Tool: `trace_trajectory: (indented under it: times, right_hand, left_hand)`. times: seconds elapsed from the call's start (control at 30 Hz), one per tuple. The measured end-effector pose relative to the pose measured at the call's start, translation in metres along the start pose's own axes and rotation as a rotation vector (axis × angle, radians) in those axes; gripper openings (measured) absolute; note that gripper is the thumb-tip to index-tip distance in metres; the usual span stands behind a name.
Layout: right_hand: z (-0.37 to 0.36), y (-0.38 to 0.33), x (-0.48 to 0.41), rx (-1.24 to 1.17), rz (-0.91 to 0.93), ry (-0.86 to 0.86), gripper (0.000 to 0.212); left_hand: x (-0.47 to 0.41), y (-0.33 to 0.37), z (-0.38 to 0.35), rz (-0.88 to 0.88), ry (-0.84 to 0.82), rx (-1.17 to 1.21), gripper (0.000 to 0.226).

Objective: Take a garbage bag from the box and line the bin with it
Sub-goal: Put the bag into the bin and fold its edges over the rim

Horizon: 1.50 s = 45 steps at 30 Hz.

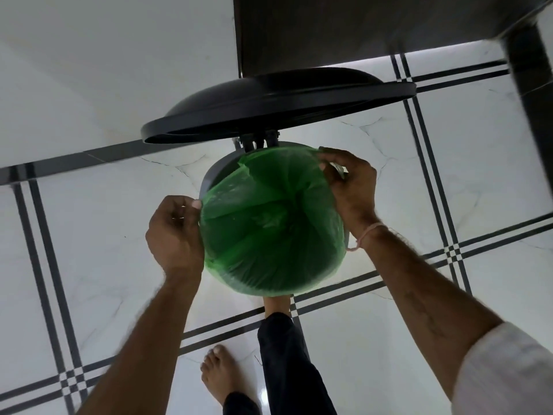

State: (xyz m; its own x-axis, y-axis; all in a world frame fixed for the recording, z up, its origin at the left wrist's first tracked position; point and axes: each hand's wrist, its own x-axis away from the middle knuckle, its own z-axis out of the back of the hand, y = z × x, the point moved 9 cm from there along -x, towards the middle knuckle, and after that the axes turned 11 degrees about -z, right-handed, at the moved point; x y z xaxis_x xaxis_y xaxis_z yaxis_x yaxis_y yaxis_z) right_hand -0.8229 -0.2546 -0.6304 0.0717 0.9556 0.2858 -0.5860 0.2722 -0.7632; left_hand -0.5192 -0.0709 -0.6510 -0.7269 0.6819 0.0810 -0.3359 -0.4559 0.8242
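A green garbage bag (269,223) hangs inside a round grey pedal bin (209,178), its mouth folded over most of the rim. At the bin's left side my left hand (173,232) pinches the bag's edge. My right hand (350,184) grips the edge at the far right of the rim. The bin's dark lid (278,103) stands raised behind the opening. Part of the grey rim shows bare at the upper left. The box of bags is not in view.
White floor tiles (344,339) with dark stripes surround the bin. A dark cabinet or table (344,28) stands behind the lid, and a dark leg (529,70) at the right. One of my feet (276,305) is hard against the bin's front, the other (221,375) is further back.
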Motion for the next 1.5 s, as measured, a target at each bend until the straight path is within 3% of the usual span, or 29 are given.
trace_trajectory:
  times: [0.13, 0.3, 0.43, 0.63, 0.8, 0.93, 1.03, 1.23, 1.43, 1.5]
  right_hand:
    - [0.004, 0.0, -0.008, -0.03, -0.024, 0.017, 0.023]
    - [0.002, 0.009, -0.027, -0.153, -0.079, -0.036, 0.03]
    - [-0.003, 0.02, -0.041, -0.163, -0.106, -0.103, 0.039]
    - [-0.01, 0.049, -0.041, -0.068, -0.245, -0.236, 0.054]
    - [-0.003, 0.054, -0.025, -0.111, -0.308, -0.271, 0.055]
    - [0.004, 0.065, -0.01, -0.129, -0.32, -0.311, 0.054]
    - [0.012, 0.079, 0.0, -0.099, -0.329, -0.261, 0.05]
    - [0.03, 0.102, 0.043, -0.32, -0.396, -0.031, 0.029]
    - [0.028, 0.117, 0.079, -0.514, -0.473, 0.087, 0.017]
    - [0.027, 0.12, 0.087, -0.613, -0.522, 0.098, 0.027]
  left_hand:
    - [-0.008, -0.007, -0.006, 0.015, -0.054, -0.046, 0.013]
    - [-0.026, -0.008, -0.012, 0.024, -0.038, 0.099, 0.012]
    - [-0.046, -0.01, -0.028, 0.052, -0.133, 0.152, 0.041]
    - [-0.053, -0.021, -0.036, 0.127, -0.245, 0.139, 0.053]
    - [-0.032, -0.031, -0.043, 0.252, -0.387, 0.308, 0.048]
    - [-0.021, -0.035, -0.044, 0.318, -0.41, 0.375, 0.049]
    - [-0.012, -0.035, -0.038, 0.31, -0.376, 0.352, 0.049]
    - [0.032, -0.048, -0.017, 0.38, -0.171, 0.488, 0.019]
    - [0.093, -0.063, -0.019, 0.686, -0.014, 0.709, 0.01]
    - [0.109, -0.067, -0.022, 0.756, 0.002, 0.74, 0.011]
